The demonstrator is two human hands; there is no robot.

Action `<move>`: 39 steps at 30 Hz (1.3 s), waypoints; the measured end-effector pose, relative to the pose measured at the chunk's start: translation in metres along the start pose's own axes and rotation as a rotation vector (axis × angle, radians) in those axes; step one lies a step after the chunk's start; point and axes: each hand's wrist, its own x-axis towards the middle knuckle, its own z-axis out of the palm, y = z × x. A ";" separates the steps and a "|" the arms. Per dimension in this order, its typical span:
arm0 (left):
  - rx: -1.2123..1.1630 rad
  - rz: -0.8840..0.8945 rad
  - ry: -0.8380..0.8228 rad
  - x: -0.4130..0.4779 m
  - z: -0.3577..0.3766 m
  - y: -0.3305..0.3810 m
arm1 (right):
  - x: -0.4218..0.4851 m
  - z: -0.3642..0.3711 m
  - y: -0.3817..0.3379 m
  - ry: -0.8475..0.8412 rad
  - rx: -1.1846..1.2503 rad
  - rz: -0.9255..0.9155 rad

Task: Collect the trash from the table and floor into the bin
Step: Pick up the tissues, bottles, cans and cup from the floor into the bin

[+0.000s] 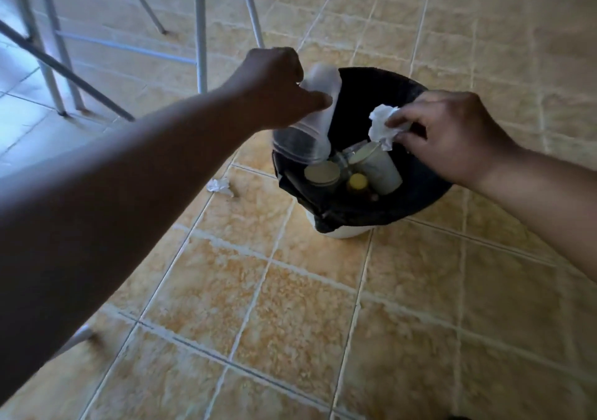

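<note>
The bin [420, 193] stands on the tiled floor [290, 290]. It is a white bucket lined with a black bag, and the bag is folded out over the rim. Inside the bin lie two pale round containers: one [378, 167] leans on its side toward the right, the other [322, 174] shows its round end at the left. Between them, a little nearer to the camera, there is a small bottle with a yellow cap [357, 181].

Above the left part of the bin, the left hand [274, 87] grips a clear plastic cup [310, 129] with curled fingers and thumb. The cup is tilted, with its wide mouth down toward the left rim of the bin. It looks like more than one cup stacked together, but I cannot tell this surely.

Above the right part of the bin, the right hand [452, 132] pinches a crumpled white tissue [382, 127] between the fingertips – the tissue hangs over the opening, not touching what is inside.

On the floor to the left of the bin, apart from it, lies another crumpled tissue [220, 186]. Behind the bin and to its left stand thin metal furniture legs [200, 32] – some upright, some slanted.
</note>
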 end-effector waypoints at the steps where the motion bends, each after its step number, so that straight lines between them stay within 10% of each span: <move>1: 0.019 0.019 -0.018 0.002 0.008 0.006 | -0.006 0.003 0.004 -0.015 0.000 0.012; 26: 0.034 0.362 0.103 -0.015 0.078 -0.038 | -0.018 0.031 -0.028 -0.027 0.097 0.025; 39: 0.224 -0.091 -0.041 -0.002 0.081 -0.180 | 0.030 0.064 -0.124 -0.381 -0.002 -0.117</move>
